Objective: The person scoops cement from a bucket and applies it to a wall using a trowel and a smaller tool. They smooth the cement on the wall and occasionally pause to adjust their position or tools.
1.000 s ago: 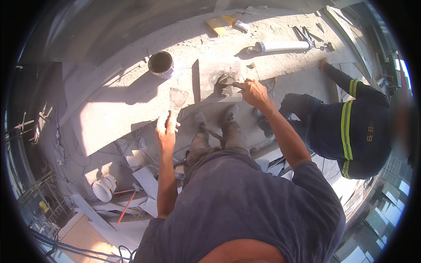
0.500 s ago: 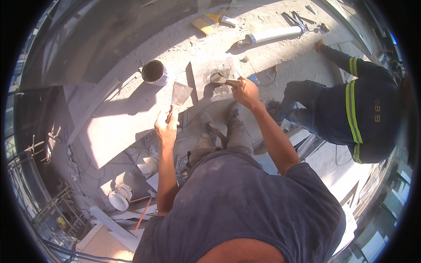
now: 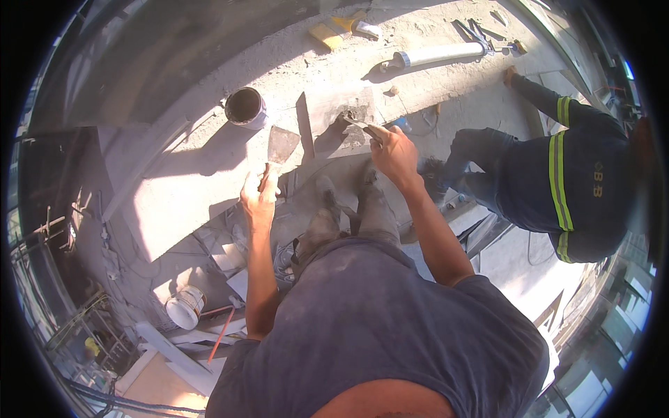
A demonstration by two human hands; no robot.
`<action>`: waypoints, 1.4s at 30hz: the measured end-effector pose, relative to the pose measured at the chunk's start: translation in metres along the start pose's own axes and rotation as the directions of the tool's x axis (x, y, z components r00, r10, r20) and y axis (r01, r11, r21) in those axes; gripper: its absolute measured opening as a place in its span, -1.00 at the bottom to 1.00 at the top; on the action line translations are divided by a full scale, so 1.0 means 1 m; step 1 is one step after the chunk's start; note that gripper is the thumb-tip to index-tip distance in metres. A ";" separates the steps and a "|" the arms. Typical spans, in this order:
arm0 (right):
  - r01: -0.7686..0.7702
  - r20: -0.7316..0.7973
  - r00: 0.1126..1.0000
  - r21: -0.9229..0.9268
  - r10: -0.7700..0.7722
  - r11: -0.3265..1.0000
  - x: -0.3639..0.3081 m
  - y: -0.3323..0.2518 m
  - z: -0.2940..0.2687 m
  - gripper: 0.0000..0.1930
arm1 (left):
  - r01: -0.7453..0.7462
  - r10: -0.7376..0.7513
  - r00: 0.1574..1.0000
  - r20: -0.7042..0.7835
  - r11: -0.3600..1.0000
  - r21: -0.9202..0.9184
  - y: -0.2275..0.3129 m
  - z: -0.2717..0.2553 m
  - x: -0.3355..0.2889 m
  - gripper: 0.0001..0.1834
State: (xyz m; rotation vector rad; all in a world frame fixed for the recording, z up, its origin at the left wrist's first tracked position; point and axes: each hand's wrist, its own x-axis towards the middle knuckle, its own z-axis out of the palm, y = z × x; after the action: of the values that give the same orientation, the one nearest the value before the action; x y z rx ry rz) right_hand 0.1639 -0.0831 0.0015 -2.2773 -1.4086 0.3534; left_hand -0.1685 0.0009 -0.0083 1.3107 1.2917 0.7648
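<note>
My left hand (image 3: 259, 197) is closed round the handle of a wide putty knife (image 3: 283, 145), its flat blade pointing away from me. In my right hand (image 3: 395, 152) I grip a second, narrower putty knife (image 3: 361, 125) by its handle. Its tip is at dark grey paste smeared on a pale square board (image 3: 322, 111); whether it touches is too small to tell. An open can (image 3: 247, 109) with a dark inside stands beyond the left putty knife, to the left of the board.
A caulking gun (image 3: 440, 54) and a wide brush (image 3: 326, 36) lie on the dusty ledge (image 3: 286, 73) at the far side. A co-worker in a dark jacket with reflective stripes (image 3: 561, 171) bends close on the right. A white bucket (image 3: 185, 308) and scrap boards (image 3: 178, 355) lie lower left.
The right putty knife's blade has shifted slightly, with my right hand turned a little and moved lower. My left hand and its putty knife have come slightly left.
</note>
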 end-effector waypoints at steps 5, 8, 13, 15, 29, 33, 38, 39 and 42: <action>0.161 0.085 0.986 -0.227 -0.145 0.960 0.032 0.010 -0.002 -0.45 | 0.001 -0.001 1.000 -0.022 1.000 0.008 0.002 0.001 -0.003 -0.71; 0.148 0.100 0.987 -0.210 -0.130 0.966 0.044 0.008 0.008 -0.49 | 0.024 -0.024 1.000 -0.016 1.000 -0.004 0.006 0.004 -0.007 -0.70; 0.178 0.047 0.984 -0.137 -0.173 0.975 0.059 0.007 -0.003 -0.51 | 0.003 -0.003 0.998 -0.059 1.000 -0.007 -0.010 -0.003 -0.018 -0.71; 0.091 0.095 0.992 -0.068 -0.084 0.994 0.051 0.029 0.013 -0.55 | 0.009 -0.010 0.998 -0.054 1.000 -0.016 -0.012 -0.003 -0.020 -0.71; -0.091 0.266 0.964 0.283 0.013 0.955 0.066 0.037 0.005 -0.65 | 0.010 -0.010 0.987 -0.161 1.000 -0.001 -0.010 -0.008 -0.024 -0.70; 0.208 0.145 0.970 -0.090 -0.194 0.974 0.032 0.014 -0.014 -0.56 | 0.045 -0.061 0.980 -0.189 0.995 -0.085 -0.014 0.000 -0.024 -0.68; 0.277 0.129 0.956 -0.107 -0.263 0.955 0.035 0.028 0.001 -0.60 | 0.038 -0.040 0.985 -0.168 0.999 -0.016 -0.009 0.008 -0.023 -0.69; 0.295 0.090 0.953 -0.060 -0.289 0.954 0.031 0.037 0.011 -0.63 | 0.061 -0.067 0.982 -0.177 0.997 -0.039 -0.007 0.010 -0.024 -0.70; 0.003 0.134 0.987 0.512 -0.084 0.859 0.038 0.084 0.025 -0.69 | 0.003 0.002 0.986 -0.169 0.999 0.032 -0.012 0.008 -0.025 -0.70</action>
State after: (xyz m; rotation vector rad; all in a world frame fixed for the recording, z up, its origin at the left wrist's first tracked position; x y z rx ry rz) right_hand 0.2356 -0.0761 -0.0605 -1.8070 -1.2452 0.7996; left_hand -0.1688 -0.0275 -0.0159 1.2928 1.4438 0.8732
